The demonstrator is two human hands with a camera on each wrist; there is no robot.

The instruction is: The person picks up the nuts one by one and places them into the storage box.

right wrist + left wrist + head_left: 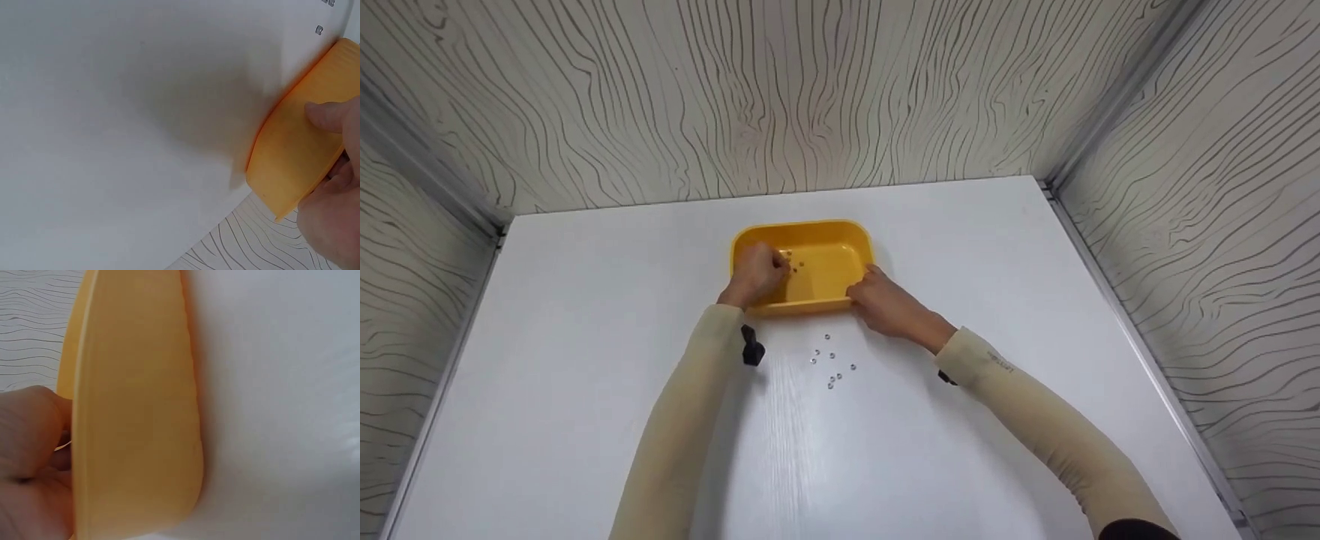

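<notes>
I see the left hand reaching over the near rim into the left half of a yellow plastic, round-cornered rectangular tray, fingers curled; I can't tell whether they pinch anything. The right hand grasps the tray's near right corner, thumb outside the wall, probably to steady it. Tiny brownish pieces lie beside the left fingers. The tray sits near the white tabletop's far edge, hollow upward, long axis roughly parallel to that edge. Small silvery, ring-shaped metal nuts lie scattered off its near side, perhaps for easy reach.
</notes>
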